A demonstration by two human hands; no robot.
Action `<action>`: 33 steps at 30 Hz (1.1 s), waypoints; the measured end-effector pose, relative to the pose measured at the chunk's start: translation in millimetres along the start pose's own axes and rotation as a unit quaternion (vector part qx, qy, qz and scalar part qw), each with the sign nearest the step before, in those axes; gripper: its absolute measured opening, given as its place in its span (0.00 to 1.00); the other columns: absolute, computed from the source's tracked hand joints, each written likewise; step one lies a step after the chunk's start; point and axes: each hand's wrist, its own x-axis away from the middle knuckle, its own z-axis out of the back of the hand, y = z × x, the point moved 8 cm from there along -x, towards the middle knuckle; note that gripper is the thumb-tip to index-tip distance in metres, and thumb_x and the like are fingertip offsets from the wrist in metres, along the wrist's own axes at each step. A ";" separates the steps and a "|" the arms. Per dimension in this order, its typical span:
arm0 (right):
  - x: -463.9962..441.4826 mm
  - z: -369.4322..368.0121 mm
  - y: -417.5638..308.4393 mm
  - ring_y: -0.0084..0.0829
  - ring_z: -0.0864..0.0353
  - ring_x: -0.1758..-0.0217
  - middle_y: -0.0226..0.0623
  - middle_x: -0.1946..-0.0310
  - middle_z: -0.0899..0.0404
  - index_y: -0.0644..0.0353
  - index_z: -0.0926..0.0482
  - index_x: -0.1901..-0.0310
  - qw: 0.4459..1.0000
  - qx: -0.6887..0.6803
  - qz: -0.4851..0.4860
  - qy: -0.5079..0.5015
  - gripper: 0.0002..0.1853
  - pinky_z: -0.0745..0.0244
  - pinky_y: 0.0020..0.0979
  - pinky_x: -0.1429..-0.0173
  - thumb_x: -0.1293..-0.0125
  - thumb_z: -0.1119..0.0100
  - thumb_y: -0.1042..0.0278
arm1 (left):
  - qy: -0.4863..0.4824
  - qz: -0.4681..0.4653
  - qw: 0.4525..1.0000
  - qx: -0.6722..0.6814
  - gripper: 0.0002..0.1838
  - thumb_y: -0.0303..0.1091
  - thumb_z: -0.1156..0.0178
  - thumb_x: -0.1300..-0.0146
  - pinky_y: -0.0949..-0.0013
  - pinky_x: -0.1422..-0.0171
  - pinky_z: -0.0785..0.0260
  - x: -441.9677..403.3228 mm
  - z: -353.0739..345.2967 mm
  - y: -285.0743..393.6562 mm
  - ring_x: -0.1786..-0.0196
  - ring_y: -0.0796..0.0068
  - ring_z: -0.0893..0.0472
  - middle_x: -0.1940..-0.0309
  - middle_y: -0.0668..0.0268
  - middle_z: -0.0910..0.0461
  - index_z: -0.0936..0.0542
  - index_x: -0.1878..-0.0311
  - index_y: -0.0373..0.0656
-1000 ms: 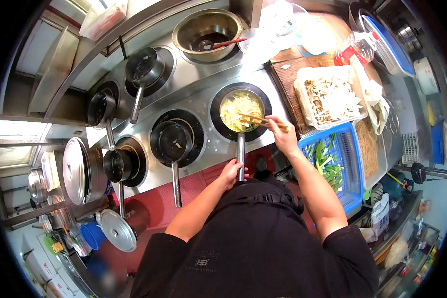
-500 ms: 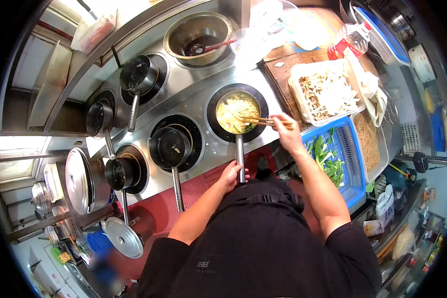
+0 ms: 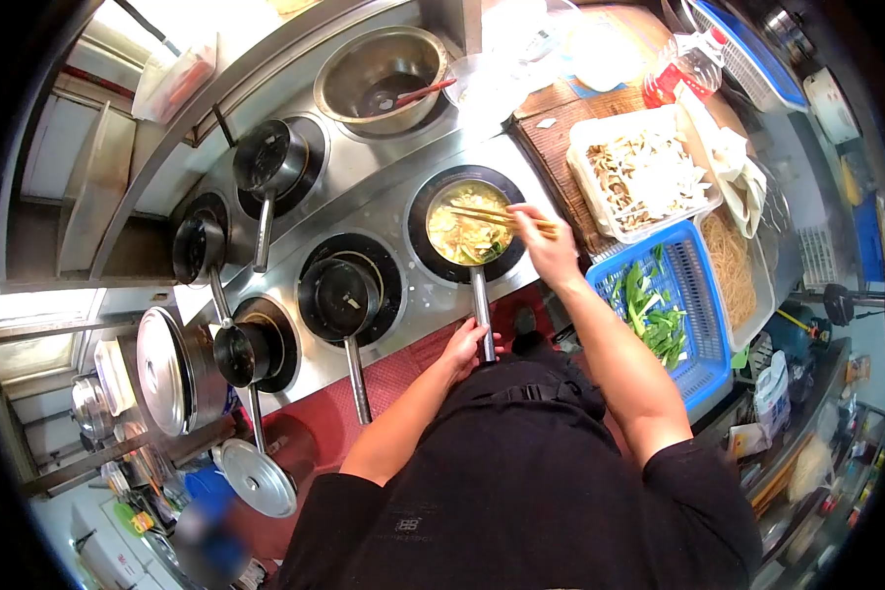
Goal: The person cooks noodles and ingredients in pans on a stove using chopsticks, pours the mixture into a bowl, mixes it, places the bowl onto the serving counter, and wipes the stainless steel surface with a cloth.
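Observation:
My left hand (image 3: 469,346) is closed round the metal handle of a saucepan (image 3: 480,305), which sits on a black burner at the right end of the stove. Pale yellow food with bits of green and some liquid (image 3: 465,236) fills the pan. In my right hand (image 3: 544,246) is a pair of wooden chopsticks (image 3: 492,214), held from the right with the tips inside the pan, over or in the food. I cannot tell whether the tips grip a piece.
Several dark pans (image 3: 339,296) stand on burners to the left. Behind is a large steel bowl (image 3: 379,84) with a red-handled utensil. On the right are a tub of sliced mushrooms (image 3: 642,177), a blue basket (image 3: 703,324) of greens, and noodles (image 3: 726,270). A lidded pot (image 3: 162,369) stands far left.
My right hand has moved a little left and up, bringing the chopsticks further across the pan. The food has shifted, with dark green now showing at its lower right. My left hand keeps the handle.

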 end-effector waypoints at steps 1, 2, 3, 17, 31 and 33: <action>-3.4 -14.8 -1.2 0.21 0.21 0.62 0.32 0.66 0.17 0.63 0.19 0.54 0.999 0.033 0.008 -0.023 0.09 0.26 0.25 0.56 0.30 0.44 0.70 | 0.000 0.001 1.000 0.002 0.18 0.38 0.54 0.26 0.55 0.57 0.22 0.5 -0.7 -0.2 0.57 0.58 0.19 0.52 0.57 0.24 0.38 0.36 0.49; -9.5 -28.8 -1.3 0.22 0.20 0.60 0.36 0.65 0.17 0.63 0.19 0.55 0.998 0.049 0.031 -0.035 0.09 0.26 0.26 0.54 0.30 0.44 0.69 | 0.000 0.002 1.000 -0.002 0.18 0.38 0.54 0.26 0.55 0.57 0.22 0.9 -1.0 -0.1 0.57 0.58 0.19 0.52 0.57 0.24 0.38 0.36 0.49; -16.2 -32.5 1.6 0.22 0.19 0.60 0.37 0.64 0.16 0.62 0.18 0.56 0.994 0.087 0.064 -0.023 0.09 0.26 0.26 0.54 0.30 0.44 0.69 | 0.003 0.004 1.000 -0.003 0.18 0.38 0.54 0.26 0.55 0.58 0.22 2.1 -1.0 0.2 0.57 0.58 0.18 0.53 0.58 0.24 0.38 0.36 0.49; 19.4 9.4 13.6 0.19 0.20 0.62 0.32 0.65 0.17 0.60 0.19 0.50 0.997 0.053 -0.017 -0.045 0.10 0.25 0.23 0.57 0.29 0.46 0.73 | 0.004 0.001 1.000 -0.004 0.18 0.39 0.53 0.26 0.56 0.58 0.22 0.3 -2.6 -0.5 0.58 0.60 0.18 0.53 0.58 0.24 0.38 0.36 0.49; 6.1 58.6 -0.7 0.18 0.19 0.63 0.27 0.66 0.19 0.59 0.19 0.50 0.992 -0.051 -0.114 0.005 0.11 0.21 0.22 0.59 0.28 0.46 0.65 | -0.006 -0.001 1.000 0.007 0.20 0.39 0.54 0.26 0.55 0.56 0.22 -0.4 -2.6 -1.5 0.55 0.58 0.19 0.50 0.57 0.24 0.39 0.33 0.50; 4.8 49.2 10.1 0.18 0.20 0.64 0.27 0.67 0.20 0.59 0.19 0.51 0.984 0.067 -0.152 -0.065 0.11 0.22 0.22 0.60 0.28 0.46 0.65 | -0.004 0.002 1.000 0.009 0.20 0.39 0.54 0.26 0.55 0.56 0.22 1.5 -4.7 -0.3 0.55 0.59 0.19 0.50 0.57 0.24 0.39 0.34 0.50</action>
